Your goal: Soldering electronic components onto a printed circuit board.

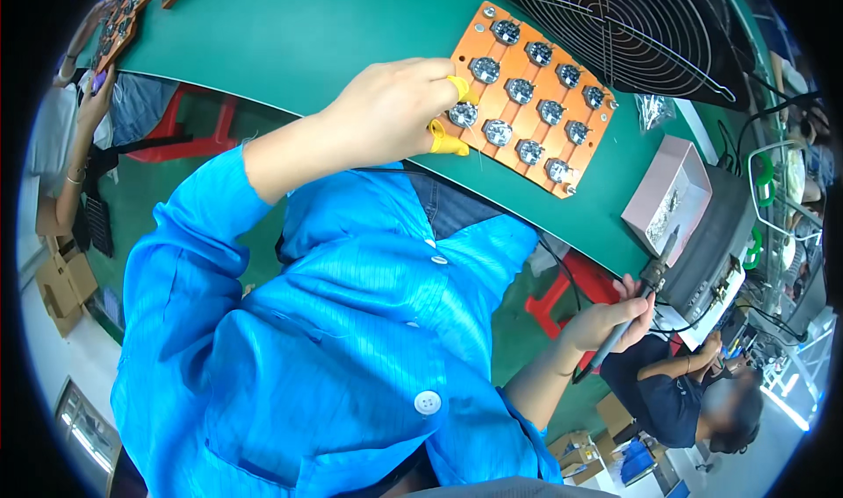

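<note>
An orange fixture board (511,66) lies tilted on the green tabletop, carrying rows of small round metal parts (519,90). My left hand (395,107) is at its left edge, yellow covers on two fingertips. Those fingers are spread on either side of one round part (463,114) in the lower left corner, close to it or touching; I cannot tell which. A fine strand shows beside that part. My right hand (615,321) is closed round the dark handle of a soldering iron (652,280). The iron's tip points up over the front of a pink open box (660,177).
A black fan with a wire guard (606,19) stands behind the board. Beside the box sits a dark grey unit (709,234) with cables. A clear bag (652,110) lies near the fan. Another orange board (132,15) and other people are at far left; another person (676,393) works lower right.
</note>
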Tool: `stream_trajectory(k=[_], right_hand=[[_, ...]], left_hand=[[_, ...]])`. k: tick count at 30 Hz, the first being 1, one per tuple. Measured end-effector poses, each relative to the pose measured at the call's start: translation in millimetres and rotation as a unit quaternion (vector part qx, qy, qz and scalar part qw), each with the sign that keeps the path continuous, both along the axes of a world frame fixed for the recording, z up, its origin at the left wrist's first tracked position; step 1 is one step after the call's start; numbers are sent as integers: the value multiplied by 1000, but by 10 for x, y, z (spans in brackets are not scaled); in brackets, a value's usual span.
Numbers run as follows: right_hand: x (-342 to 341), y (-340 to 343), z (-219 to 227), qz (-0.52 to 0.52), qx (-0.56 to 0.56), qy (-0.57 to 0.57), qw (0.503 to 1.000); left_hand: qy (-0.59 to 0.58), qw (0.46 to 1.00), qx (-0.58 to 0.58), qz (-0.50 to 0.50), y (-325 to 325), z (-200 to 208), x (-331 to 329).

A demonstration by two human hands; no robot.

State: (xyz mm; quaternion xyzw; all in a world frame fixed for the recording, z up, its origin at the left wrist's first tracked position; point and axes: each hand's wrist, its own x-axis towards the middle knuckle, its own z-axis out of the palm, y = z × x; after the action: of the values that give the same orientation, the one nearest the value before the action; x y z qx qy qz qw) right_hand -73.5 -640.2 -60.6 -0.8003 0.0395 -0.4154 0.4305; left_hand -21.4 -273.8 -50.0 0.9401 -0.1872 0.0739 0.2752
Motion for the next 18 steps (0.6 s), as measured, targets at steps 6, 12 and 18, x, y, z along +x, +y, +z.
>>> stream_trajectory(k=[6, 12, 18], right_hand=[[112, 210, -58, 37, 35, 44, 998], [155, 227, -140, 45, 3, 29, 999], [427, 347, -281, 97, -6, 2, 995]], left_hand=[[-120, 992, 23, -13, 263, -107, -282], [-142, 986, 31, 81, 670, -72, -880], [-196, 939, 83, 272, 1127, 17, -1102]])
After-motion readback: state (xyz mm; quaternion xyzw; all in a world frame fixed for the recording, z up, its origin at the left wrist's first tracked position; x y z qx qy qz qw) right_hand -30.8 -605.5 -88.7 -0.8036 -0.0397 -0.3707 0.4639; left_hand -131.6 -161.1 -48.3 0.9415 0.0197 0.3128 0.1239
